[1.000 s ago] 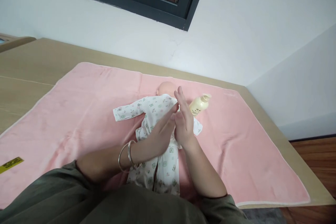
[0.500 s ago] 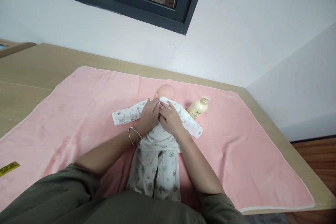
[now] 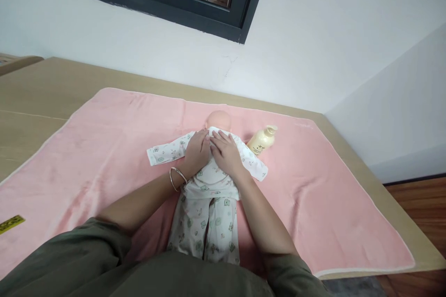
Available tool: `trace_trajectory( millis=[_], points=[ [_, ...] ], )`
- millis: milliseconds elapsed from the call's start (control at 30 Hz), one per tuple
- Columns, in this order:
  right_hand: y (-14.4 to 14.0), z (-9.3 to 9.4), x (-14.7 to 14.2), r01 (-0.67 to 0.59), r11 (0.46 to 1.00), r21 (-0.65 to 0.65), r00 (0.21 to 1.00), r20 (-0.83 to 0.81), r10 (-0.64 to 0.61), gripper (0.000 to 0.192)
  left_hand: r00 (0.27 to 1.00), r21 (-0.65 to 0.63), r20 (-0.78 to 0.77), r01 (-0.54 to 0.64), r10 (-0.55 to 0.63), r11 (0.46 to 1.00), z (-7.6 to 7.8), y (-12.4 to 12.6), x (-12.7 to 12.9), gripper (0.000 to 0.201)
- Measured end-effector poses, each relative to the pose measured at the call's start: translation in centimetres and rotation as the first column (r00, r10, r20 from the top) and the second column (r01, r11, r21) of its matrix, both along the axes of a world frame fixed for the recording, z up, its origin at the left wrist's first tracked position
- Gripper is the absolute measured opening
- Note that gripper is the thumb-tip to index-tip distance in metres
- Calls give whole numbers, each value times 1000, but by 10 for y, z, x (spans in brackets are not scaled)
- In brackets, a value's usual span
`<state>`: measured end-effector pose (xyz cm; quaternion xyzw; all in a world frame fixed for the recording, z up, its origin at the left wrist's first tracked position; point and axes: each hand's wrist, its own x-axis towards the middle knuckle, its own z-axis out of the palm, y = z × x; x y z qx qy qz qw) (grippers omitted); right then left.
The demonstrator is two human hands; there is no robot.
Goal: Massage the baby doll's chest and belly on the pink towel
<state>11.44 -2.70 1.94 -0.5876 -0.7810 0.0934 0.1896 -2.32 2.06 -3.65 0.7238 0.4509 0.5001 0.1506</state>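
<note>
Left hand (image 3: 197,152) and right hand (image 3: 226,152) touch the doll (image 3: 211,181) — bottle (image 3: 264,139) lettering (image 3: 258,149) unreadable.

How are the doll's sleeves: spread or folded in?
Spread: one sleeve stretches out left in the picture, the other sleeve right, both on the pink blanket. The left hand and right hand rest on the shirt.

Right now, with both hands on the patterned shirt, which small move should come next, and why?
Perhaps glide the left hand and right hand apart: both lie flat, close together, on the upper front of the shirt, whose sleeves spread to either side.
</note>
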Motion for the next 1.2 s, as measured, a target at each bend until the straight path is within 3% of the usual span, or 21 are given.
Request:
trace_trajectory(
  millis=[167, 233, 300, 367, 433, 533, 700, 867, 967, 1067, 1200],
  points=[
    [4, 2, 11, 304, 952, -31, 953, -2, -304, 60, 1000, -12, -18, -18, 18, 1000, -4, 0, 2, 53],
    [-2, 4, 4, 242, 970, 2, 970, 32, -242, 55, 1000, -6, -17, -4, 4, 1000, -4, 1, 1, 52],
    [-6, 5, -1, 37, 999, 10, 999, 27, -38, 52, 1000, 7, -12, 12, -12, 1000, -4, 1, 0, 51],
    [-5, 5, 0, -105, 994, -7, 994, -25, 105, 51, 1000, 7, -17, 13, -13, 1000, -3, 2, -1, 49],
    [0, 3, 7, -58, 998, -16, 995, -85, 57, 48, 999, -8, -45, 9, -10, 1000, -2, 1, 0, 47],
    [8, -1, 17, 146, 989, -40, 983, -108, -149, 53, 988, -21, -145, 40, -42, 999, 2, -4, 2, 44],
    [5, 0, 10, 393, 917, -73, 920, 24, -392, 66, 948, -45, -273, 155, -161, 987, 7, -15, 4, 44],
    [-11, 9, -12, 396, 918, -21, 905, 175, -387, 61, 942, -112, -334, -20, -19, 993, 8, 3, 1, 50],
    [-15, 14, -15, 358, 934, -19, 916, 202, -347, 58, 910, -80, -414, -42, 5, 996, 13, 9, -2, 50],
    [-9, 13, -3, 331, 940, -84, 936, 155, -316, 58, 884, -26, -468, -24, 9, 999, 17, -1, -1, 47],
    [5, 7, 16, 365, 910, -198, 931, 88, -354, 68, 875, 10, -481, -51, 49, 999, 20, -18, 4, 50]
  ],
)
